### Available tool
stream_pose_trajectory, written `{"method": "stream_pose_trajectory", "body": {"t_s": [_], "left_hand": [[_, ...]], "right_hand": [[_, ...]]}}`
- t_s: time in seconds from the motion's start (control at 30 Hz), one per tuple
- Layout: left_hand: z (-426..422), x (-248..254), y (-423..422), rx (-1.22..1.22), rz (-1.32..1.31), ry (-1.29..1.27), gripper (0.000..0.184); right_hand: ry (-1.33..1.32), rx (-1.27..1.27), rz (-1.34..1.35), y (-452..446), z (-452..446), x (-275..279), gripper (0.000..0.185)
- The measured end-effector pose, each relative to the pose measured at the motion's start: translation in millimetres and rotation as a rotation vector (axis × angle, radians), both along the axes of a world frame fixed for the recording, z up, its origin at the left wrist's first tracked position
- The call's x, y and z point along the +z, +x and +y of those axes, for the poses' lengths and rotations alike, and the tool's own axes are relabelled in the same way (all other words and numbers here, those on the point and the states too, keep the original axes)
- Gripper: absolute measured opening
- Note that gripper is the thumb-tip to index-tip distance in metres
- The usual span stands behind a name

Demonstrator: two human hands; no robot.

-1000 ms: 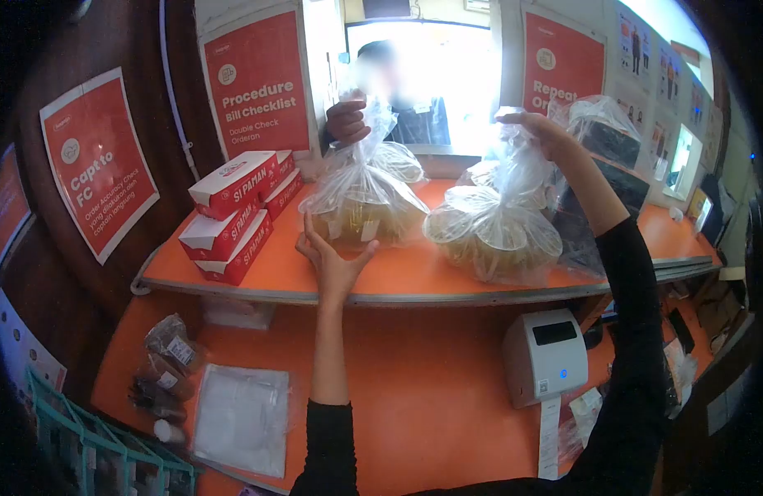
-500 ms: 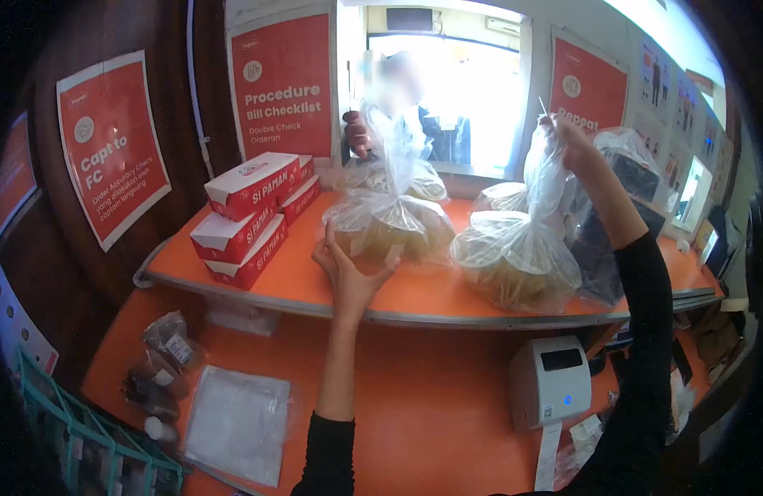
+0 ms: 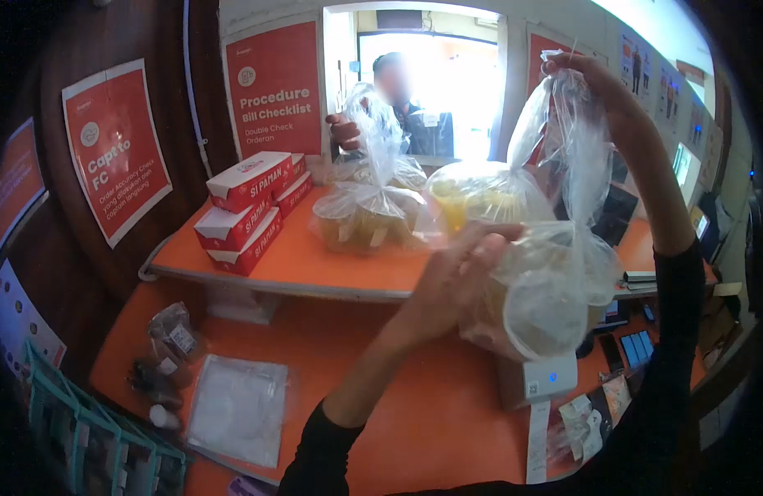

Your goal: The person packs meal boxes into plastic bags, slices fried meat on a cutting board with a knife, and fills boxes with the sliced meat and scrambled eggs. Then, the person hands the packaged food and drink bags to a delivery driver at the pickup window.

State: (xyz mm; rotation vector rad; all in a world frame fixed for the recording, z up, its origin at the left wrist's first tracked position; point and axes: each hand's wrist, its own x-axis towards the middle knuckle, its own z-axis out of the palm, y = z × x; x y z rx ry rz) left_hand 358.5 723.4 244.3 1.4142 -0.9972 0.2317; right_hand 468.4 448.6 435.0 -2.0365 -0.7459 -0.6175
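My right hand (image 3: 592,83) is closed round the gathered top of a clear plastic bag (image 3: 551,302). The bag hangs in front of the shelf, with round-lidded tubs showing through it. Beside the bag's left side is my left hand (image 3: 460,277), slightly blurred, fingers stretched out; whether it touches the plastic I cannot tell. Another clear bag (image 3: 472,198) with yellowish contents stands behind the lifted one. To its left stands a knotted bag (image 3: 369,219) of tubs. A person at the window has a hand (image 3: 342,132) by the top of a bag there.
Red-and-white boxes (image 3: 245,215) are stacked on the orange shelf (image 3: 290,269). On the lower counter are a receipt printer (image 3: 534,384), partly covered by the hanging bag, a phone (image 3: 637,349), a pile of flat plastic bags (image 3: 237,409) and a wrapped package (image 3: 175,331).
My right hand has raised its bag off the shelf and brought it nearer. My left hand has left the knotted bag and moved right, to the lifted one.
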Motion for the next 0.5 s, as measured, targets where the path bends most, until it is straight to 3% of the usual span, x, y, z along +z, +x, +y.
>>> {"method": "stream_pose_trajectory", "body": {"t_s": [0.1, 0.17, 0.23, 0.27, 0.37, 0.43, 0.5], "left_hand": [[-18.0, -3.6, -35.5, 0.008, -0.055, 0.015, 0.051], [-15.0, -2.0, -59.9, -0.097, 0.064, 0.051, 0.055], [-16.1, -6.7, -78.0, -0.177, 0.237, 0.168, 0.059], [-20.6, -16.5, -78.8, -0.143, 0.104, 0.157, 0.065], [-28.3, -35.5, -100.6, -0.132, 0.221, 0.089, 0.071], [-44.1, -70.8, -101.2, -0.107, 0.137, 0.038, 0.074], [-42.0, -67.6, -123.0, -0.301, 0.389, -0.141, 0.072]], "right_hand": [[0.072, 0.081, 0.042, -54.4, 16.9, -7.0, 0.043], [0.153, 0.154, 0.127, -88.1, 37.1, -15.0, 0.042], [0.196, 0.068, 0.234, -114.3, 54.3, -28.7, 0.032], [0.253, 0.052, 0.263, -124.9, 57.6, -38.5, 0.032], [0.328, 0.104, 0.489, -151.6, 66.2, -63.9, 0.031], [0.424, 0.201, 0.457, -158.4, 69.6, -104.5, 0.025], [0.339, 0.315, 0.525, -165.4, 69.5, -129.7, 0.025]]}}
